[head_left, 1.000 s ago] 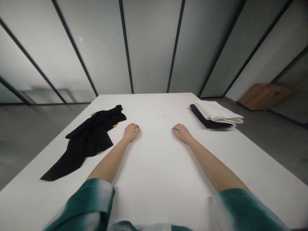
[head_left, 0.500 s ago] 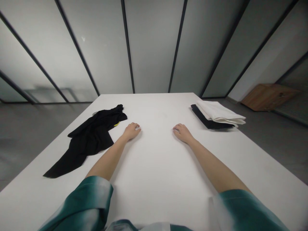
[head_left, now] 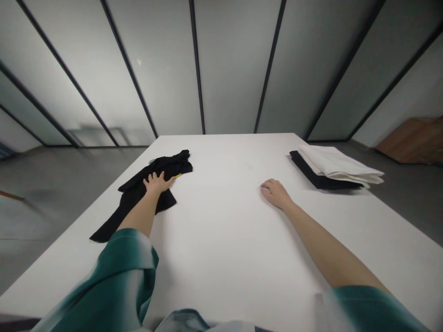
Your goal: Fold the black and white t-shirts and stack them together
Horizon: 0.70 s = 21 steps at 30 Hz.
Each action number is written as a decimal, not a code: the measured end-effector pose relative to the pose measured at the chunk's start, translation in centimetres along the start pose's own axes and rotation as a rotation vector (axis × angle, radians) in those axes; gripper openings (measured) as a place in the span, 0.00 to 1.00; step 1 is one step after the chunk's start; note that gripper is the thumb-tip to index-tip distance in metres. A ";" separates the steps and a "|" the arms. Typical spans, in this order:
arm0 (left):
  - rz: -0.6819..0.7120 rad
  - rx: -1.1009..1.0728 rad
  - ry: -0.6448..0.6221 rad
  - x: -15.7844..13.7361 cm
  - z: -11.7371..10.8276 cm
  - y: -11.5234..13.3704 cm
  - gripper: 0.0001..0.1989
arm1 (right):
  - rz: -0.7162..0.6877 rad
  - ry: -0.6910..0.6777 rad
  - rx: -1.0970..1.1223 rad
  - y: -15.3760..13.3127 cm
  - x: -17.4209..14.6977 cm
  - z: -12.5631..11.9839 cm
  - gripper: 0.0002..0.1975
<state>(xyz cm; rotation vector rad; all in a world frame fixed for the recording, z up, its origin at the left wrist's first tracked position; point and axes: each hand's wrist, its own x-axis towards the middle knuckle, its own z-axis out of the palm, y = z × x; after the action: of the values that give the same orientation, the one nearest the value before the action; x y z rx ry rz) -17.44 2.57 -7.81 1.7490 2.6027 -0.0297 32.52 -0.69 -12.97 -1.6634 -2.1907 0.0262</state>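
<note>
A crumpled black garment (head_left: 104, 228) with a small yellow edge lies on the left part of the white table. My left hand (head_left: 155, 183) is over its middle, palm down with the fingers spread, and seems to touch the cloth without gripping it. My right hand (head_left: 275, 192) rests on the tabletop right of centre. Its fingers are loosely curled in, and I see nothing in them. To its right lies a folded white cloth (head_left: 339, 162) on top of a folded black cloth (head_left: 308, 176).
The white table (head_left: 221, 240) stretches away towards a frosted glass wall (head_left: 228, 64) with dark frames. On the floor at the far right stands a brown wooden piece (head_left: 411, 138). A thin brown leg-like piece (head_left: 12, 195) shows at the left edge.
My left hand has moved left from the bare table onto the black garment, and its fingers have spread. The right hand stays on the table. The whole view has swung slightly left.
</note>
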 end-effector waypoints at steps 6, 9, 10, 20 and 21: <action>0.014 -0.013 0.016 -0.2 1.0 0.9 0.42 | 0.017 0.005 -0.001 0.1 0.1 0.4 0.14; 0.069 -0.025 0.039 -0.6 1.0 2.1 0.39 | 0.032 0.001 -0.013 -0.2 0.0 0.2 0.14; 0.095 -0.029 0.047 -0.8 1.0 2.7 0.38 | 0.035 0.000 -0.020 -0.3 0.0 0.2 0.14; 0.331 -0.094 0.137 -6.9 1.8 15.8 0.34 | 0.056 -0.016 -0.038 -0.7 0.1 -0.3 0.14; 0.343 -0.099 0.142 -7.6 1.8 17.2 0.35 | 0.054 -0.018 -0.032 -0.7 0.1 -0.3 0.14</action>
<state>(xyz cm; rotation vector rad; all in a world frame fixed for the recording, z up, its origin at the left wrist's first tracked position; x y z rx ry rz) 1.34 1.98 -9.75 2.2040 2.3025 0.2280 31.93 -0.88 -12.45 -1.7460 -2.1699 0.0217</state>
